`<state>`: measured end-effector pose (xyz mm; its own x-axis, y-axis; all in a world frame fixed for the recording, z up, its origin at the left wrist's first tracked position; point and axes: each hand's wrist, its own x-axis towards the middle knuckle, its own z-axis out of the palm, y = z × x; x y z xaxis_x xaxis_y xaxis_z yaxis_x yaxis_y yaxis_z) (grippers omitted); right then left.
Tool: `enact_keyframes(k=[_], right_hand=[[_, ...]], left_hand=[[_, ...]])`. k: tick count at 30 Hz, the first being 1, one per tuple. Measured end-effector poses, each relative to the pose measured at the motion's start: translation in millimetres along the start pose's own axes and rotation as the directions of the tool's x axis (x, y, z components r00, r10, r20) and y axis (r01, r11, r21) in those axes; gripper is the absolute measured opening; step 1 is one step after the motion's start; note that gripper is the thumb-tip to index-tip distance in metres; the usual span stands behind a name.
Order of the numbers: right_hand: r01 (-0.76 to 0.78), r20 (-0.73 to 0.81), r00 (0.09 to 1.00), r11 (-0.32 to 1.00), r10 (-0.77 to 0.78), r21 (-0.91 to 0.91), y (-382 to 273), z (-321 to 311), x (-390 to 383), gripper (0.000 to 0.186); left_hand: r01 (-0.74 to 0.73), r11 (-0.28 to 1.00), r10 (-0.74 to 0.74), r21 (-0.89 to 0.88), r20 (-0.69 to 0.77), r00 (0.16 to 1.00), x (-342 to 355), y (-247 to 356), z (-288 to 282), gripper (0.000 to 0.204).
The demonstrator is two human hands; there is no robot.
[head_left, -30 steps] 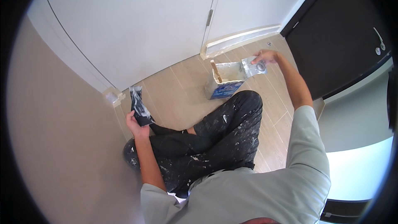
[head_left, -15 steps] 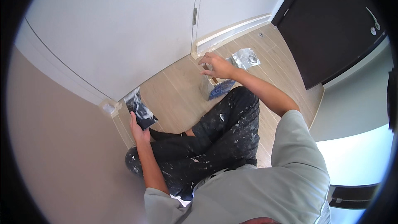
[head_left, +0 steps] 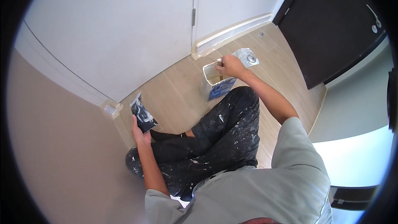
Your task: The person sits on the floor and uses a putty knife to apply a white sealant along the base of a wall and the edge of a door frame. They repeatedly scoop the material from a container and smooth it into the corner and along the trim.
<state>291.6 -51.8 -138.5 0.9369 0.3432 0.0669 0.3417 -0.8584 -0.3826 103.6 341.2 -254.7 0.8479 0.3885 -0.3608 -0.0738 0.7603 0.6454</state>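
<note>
The pale wood-look floor (head_left: pixel 176 95) bears an open blue-and-white container (head_left: pixel 222 89).

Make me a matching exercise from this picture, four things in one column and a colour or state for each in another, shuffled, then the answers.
1. Left hand
2. Right hand
3. Flap beside the can
4. Trousers

A. Silvery, with a round shape on it
B. Holds a white-smeared black sheet
C. Dark, speckled with white
D. Closed on a brown stick

Pairs: 1-B, 2-D, 3-A, 4-C

Pale lettering (head_left: pixel 222 91) on blue label (head_left: pixel 229 85), side of open rect. container (head_left: pixel 205 86), too sm. & blurry to read
</note>
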Motion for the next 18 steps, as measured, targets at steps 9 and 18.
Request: enact_keyframes(k=[9,18], right_hand=[[-0.089,-0.216,0.969,0.987,0.117,0.136,6,-12,-16,0.036],[-0.108,-0.176,0.976,0.985,0.130,0.133,-9,-18,-9,0.031]], left_hand=[[-0.042,0.999,0.042,-0.004,-0.037,0.998,-3,-3,13,0.038],[0.068,0.997,-0.064,0.042,-0.101,0.993,-11,-8,10,0.034]])
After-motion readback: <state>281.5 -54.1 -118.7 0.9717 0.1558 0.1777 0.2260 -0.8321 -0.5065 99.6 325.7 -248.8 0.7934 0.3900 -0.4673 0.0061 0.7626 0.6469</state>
